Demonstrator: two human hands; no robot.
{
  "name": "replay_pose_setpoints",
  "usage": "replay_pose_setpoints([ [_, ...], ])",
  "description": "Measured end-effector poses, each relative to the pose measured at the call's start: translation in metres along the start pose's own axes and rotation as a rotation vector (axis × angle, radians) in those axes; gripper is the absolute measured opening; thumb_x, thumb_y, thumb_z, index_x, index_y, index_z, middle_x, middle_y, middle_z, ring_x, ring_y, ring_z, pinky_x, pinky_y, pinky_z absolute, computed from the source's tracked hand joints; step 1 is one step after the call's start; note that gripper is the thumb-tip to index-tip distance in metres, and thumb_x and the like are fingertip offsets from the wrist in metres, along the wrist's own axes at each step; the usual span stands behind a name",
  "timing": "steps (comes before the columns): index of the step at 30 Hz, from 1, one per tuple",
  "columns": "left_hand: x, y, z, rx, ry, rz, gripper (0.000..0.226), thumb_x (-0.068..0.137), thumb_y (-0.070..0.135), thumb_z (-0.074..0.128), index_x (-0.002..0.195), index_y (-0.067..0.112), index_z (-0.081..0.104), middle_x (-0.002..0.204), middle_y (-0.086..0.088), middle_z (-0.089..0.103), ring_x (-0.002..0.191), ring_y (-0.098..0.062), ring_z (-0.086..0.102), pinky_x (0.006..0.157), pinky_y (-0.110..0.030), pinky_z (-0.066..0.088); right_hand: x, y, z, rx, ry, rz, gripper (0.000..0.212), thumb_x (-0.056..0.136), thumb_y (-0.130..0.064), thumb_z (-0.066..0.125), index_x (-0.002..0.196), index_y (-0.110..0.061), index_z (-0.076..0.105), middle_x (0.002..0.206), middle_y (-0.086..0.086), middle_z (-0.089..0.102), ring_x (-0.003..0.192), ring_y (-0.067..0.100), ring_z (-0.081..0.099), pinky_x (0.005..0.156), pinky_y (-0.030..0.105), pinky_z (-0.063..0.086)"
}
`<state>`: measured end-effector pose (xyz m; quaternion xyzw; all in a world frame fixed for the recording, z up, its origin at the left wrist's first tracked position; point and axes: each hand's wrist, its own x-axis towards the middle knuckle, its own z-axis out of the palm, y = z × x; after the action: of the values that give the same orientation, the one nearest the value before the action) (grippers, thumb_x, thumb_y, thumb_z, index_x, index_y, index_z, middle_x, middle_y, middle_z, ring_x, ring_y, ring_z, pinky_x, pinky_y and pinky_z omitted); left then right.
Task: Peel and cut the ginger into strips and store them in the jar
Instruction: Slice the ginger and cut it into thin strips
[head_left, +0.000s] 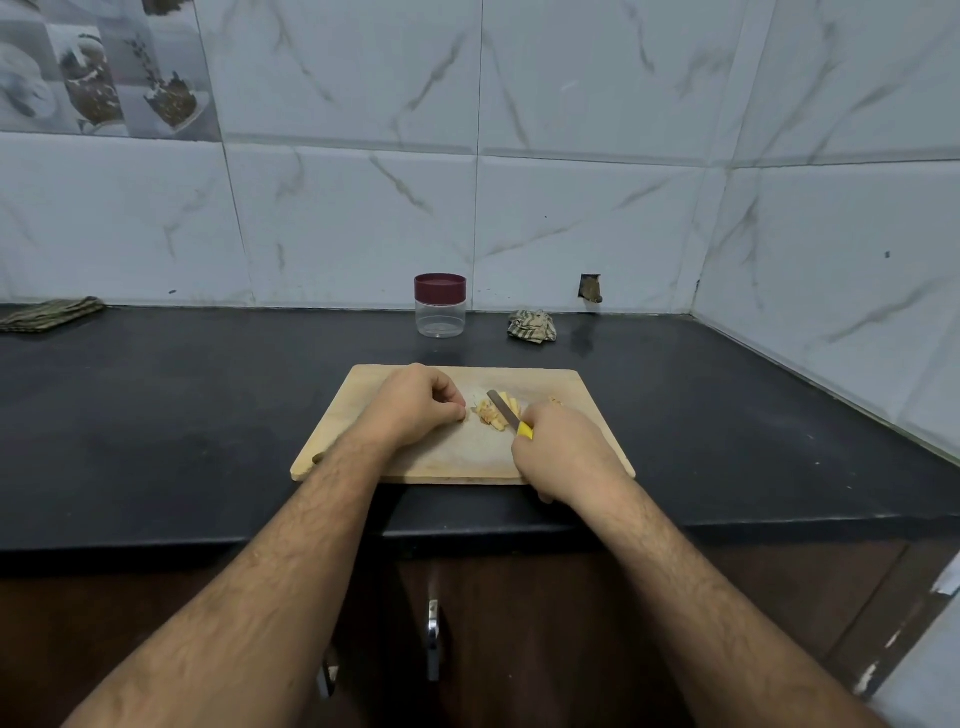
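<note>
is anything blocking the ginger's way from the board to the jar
Yes, the lid. The jar stands behind the cutting board with its maroon lid still on, so the ginger cannot go in until that comes off. The countertop between board and jar holds nothing in the way.

Pretty clearly a home kitchen. You've got a black stone countertop (182, 415) running into a corner, white marble-look wall tiles (597, 218) behind it, plus a decorative tile (98, 67) up top left printed with food pictures. Brown cabinet doors (519, 649) with metal handles (432, 636) sit under the counter. A wooden cutting board (467, 457), a maroon-lidded plastic jar (440, 306) and a folded cloth (49, 313) round it out, typical household stuff
</note>
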<state>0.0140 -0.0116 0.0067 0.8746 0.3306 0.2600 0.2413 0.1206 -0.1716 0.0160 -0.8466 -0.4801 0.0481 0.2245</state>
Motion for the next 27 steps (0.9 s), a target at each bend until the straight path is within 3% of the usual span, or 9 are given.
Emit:
replay_pose_setpoints([
  [8,0.001,-0.003,-0.001,0.033,-0.063,-0.016,0.010,0.087,0.018,0.073,0.093,0.023,0.078,0.097,0.009,0.073,0.095,-0.007,0.063,0.090,-0.027,0.050,0.000,0.004,-0.002,0.001,-0.012,-0.014,0.025,0.081,-0.009,0.043,0.100,-0.018,0.057,0.083,0.001,0.059,0.072,0.027,0.063,0.064,0.036,0.054],
  [16,0.001,-0.005,0.000,0.043,-0.067,-0.022,0.024,0.085,0.027,0.076,0.108,0.022,0.074,0.093,0.008,0.070,0.091,-0.009,0.064,0.090,-0.028,0.051,0.003,0.008,-0.005,0.000,0.021,-0.013,0.023,0.084,-0.012,0.041,0.100,-0.019,0.057,0.081,0.000,0.059,0.081,0.028,0.065,0.062,0.032,0.048],
  [20,0.001,-0.001,0.001,0.082,-0.086,-0.024,0.010,0.086,0.026,0.075,0.095,0.026,0.077,0.100,0.011,0.072,0.095,-0.006,0.062,0.092,-0.029,0.050,0.006,0.013,-0.004,0.041,0.031,0.020,0.024,0.085,-0.015,0.041,0.104,-0.018,0.055,0.084,0.004,0.063,0.082,0.028,0.064,0.063,0.032,0.048],
  [24,-0.003,-0.003,0.001,0.018,-0.046,-0.014,0.006,0.084,0.022,0.076,0.090,0.024,0.077,0.093,0.011,0.072,0.092,-0.006,0.064,0.078,-0.021,0.046,0.010,0.014,-0.003,0.139,0.066,0.047,0.015,0.087,-0.013,0.042,0.098,-0.015,0.052,0.085,0.005,0.061,0.079,0.027,0.058,0.055,0.031,0.037],
  [27,-0.007,-0.005,-0.003,-0.023,-0.089,-0.012,0.019,0.084,0.020,0.077,0.103,0.020,0.076,0.096,0.008,0.073,0.094,-0.007,0.065,0.087,-0.022,0.048,0.017,0.012,-0.003,0.165,0.096,0.049,0.008,0.088,-0.014,0.046,0.094,-0.014,0.051,0.086,0.004,0.061,0.083,0.025,0.057,0.052,0.030,0.032],
])
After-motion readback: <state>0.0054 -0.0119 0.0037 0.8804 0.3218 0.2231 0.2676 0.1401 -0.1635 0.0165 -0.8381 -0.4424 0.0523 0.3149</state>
